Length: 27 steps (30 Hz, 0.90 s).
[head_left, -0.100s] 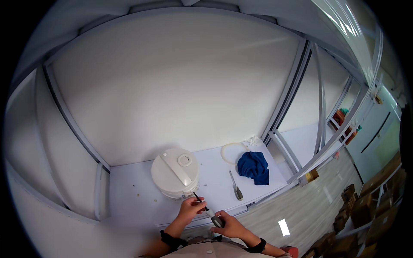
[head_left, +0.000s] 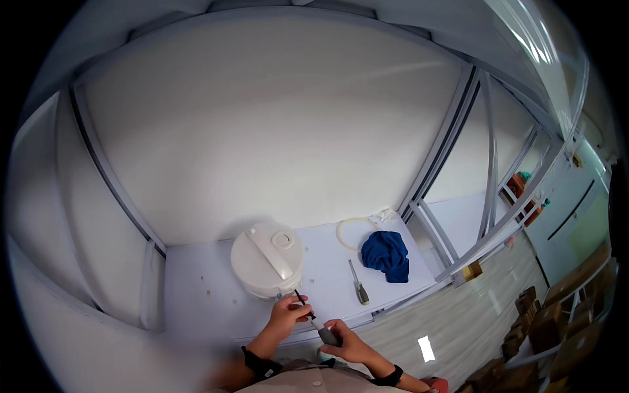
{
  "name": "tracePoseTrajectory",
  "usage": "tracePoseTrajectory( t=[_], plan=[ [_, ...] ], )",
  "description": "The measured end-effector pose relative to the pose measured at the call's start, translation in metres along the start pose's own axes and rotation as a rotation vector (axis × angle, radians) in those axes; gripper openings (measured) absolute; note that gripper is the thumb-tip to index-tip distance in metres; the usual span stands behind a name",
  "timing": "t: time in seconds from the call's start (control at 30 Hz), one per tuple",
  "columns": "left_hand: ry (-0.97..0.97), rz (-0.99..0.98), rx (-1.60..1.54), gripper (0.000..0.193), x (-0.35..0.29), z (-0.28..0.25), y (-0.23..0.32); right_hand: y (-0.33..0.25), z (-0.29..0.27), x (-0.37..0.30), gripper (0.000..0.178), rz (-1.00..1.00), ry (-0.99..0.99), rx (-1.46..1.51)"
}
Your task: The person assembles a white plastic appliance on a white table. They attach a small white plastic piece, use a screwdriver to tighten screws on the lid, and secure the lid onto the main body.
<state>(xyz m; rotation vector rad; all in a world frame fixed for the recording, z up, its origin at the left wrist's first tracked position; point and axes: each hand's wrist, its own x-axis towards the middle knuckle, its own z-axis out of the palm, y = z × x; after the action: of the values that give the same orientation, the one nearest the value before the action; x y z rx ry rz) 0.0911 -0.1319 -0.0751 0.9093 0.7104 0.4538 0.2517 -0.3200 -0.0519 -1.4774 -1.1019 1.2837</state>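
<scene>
My right hand (head_left: pixel 346 340) is closed around the grey handle of a screwdriver (head_left: pixel 329 336). My left hand (head_left: pixel 288 314) is closed too, its fingertips pinching the dark shaft farther up. The shaft's tip points up and left, close to the front of a white rice cooker (head_left: pixel 259 268); whether it touches the cooker I cannot tell. The cooker's lid is down, with a handle bar and a round vent on top. To the right of the cooker, a second screwdriver (head_left: pixel 362 294) lies on the white table.
A bunched blue cloth (head_left: pixel 385 255) lies right of the loose screwdriver. Behind it are a pale ring-shaped seal (head_left: pixel 340 237) and crumpled white paper (head_left: pixel 385 215). Small bits dot the table (head_left: pixel 196 268). Metal frame posts (head_left: pixel 436 154) rise at the sides; cardboard boxes (head_left: pixel 553 321) stand far right.
The view has shifted slightly. Both hands keep their hold on the screwdriver, and nothing on the table has visibly moved.
</scene>
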Motion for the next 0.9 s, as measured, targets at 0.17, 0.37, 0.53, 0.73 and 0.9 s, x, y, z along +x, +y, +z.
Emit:
tracePoseTrajectory(
  t=[0.17,0.37,0.53,0.73,0.9],
  plan=[
    [-0.044,-0.018,-0.198,0.046,-0.003,-0.005,-0.015,0.012,0.0,0.001,0.059,0.172,-0.042,0.486],
    [-0.081,-0.036,-0.285,0.05,-0.006,-0.007,-0.021,0.012,-0.002,-0.009,0.054,0.318,-0.237,0.816],
    [-0.033,-0.045,-0.165,0.044,-0.009,0.002,-0.005,0.011,0.006,-0.012,0.046,0.153,-0.018,0.31],
    [0.09,-0.072,-0.05,0.03,-0.004,0.011,-0.007,0.012,-0.006,-0.006,0.051,-0.032,0.023,0.214],
    [0.109,-0.019,-0.177,0.029,-0.001,0.01,-0.02,0.007,-0.033,-0.003,0.052,0.145,-0.17,0.278]
  ],
)
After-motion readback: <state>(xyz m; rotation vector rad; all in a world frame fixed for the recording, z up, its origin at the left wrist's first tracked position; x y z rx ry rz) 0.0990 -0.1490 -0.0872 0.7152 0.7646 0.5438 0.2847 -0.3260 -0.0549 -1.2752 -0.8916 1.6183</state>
